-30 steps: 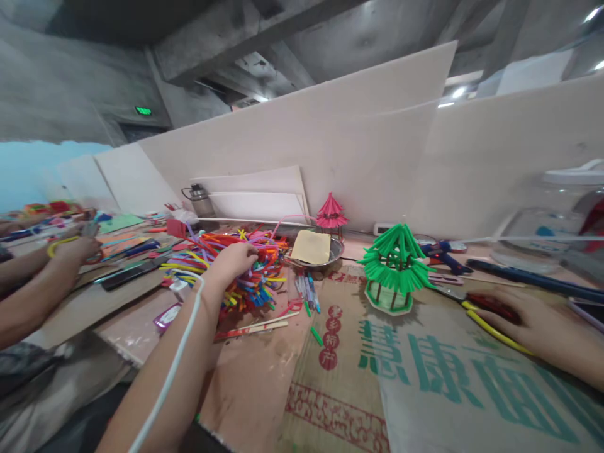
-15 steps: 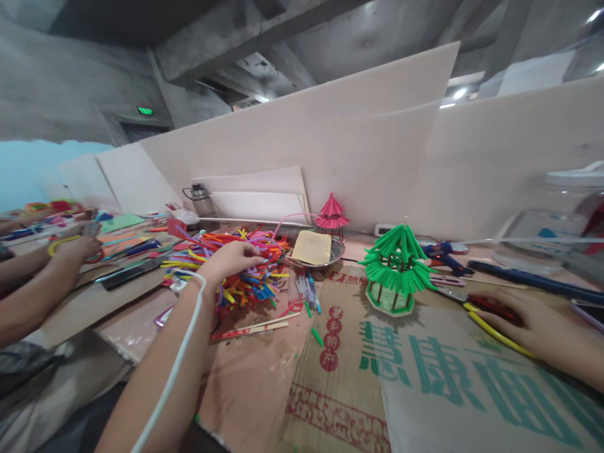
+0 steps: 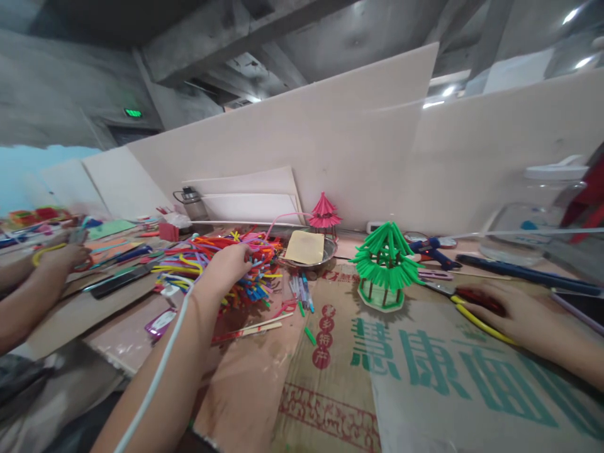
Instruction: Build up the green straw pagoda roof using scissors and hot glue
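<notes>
My left hand (image 3: 229, 267) reaches into a heap of multicoloured pipe cleaners (image 3: 257, 289), its fingers curled down among them. The fingertips are partly hidden, so what they pinch cannot be made out. On the right, my right hand (image 3: 512, 318) rests over a pair of scissors (image 3: 482, 321) with yellow-edged handles, fingers wrapped about the grips. The blades point left, close to a small pavilion model (image 3: 387, 267). It has a two-tier green roof, brown posts and a pale base edged in green, and stands upright on printed cardboard (image 3: 340, 390).
Behind are a pink-roofed model (image 3: 324, 211) and a metal bowl (image 3: 329, 251) with a yellowish square on it. Pens (image 3: 302, 290), a blue glue gun (image 3: 436, 251) and a clear plastic jar (image 3: 523, 220) lie around. Another person's hands (image 3: 63, 258) work at far left.
My left hand's fingers have curled further down into the pipe cleaners. My right hand stays on the scissors. The whole view has shifted slightly, so things appear farther left.
</notes>
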### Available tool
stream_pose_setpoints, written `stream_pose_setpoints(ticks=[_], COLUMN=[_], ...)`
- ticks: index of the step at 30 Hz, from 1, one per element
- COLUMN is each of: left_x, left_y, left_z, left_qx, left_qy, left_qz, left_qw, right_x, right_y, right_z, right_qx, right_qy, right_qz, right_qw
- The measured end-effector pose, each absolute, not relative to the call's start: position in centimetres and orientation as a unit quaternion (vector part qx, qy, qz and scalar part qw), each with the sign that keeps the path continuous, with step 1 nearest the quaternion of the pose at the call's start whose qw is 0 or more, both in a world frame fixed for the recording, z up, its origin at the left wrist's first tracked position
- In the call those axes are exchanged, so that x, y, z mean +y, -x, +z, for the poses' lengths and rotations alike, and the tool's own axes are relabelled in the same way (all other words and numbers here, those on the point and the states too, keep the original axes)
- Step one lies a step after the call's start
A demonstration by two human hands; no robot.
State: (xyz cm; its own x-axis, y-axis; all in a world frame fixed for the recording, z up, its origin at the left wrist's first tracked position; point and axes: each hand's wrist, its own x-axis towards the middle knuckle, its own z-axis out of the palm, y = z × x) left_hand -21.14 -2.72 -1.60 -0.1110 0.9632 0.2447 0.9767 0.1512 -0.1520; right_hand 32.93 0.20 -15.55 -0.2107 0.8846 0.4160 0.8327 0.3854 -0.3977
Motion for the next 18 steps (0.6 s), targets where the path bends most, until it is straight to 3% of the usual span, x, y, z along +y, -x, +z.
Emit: stream_pose_setpoints(ticks=[18], left_x=[-3.0], left_y=[20.1], left_z=[-1.1], left_qx=[-0.711], left_qy=[0.649], left_qz=[0.017], left_qw=[0.271], right_x=[0.1], right_y=[-33.1], right_z=[-15.4], right_qx=[-0.799], right_qy=[0.543], right_qz=[0.048], right_qw=[0.254])
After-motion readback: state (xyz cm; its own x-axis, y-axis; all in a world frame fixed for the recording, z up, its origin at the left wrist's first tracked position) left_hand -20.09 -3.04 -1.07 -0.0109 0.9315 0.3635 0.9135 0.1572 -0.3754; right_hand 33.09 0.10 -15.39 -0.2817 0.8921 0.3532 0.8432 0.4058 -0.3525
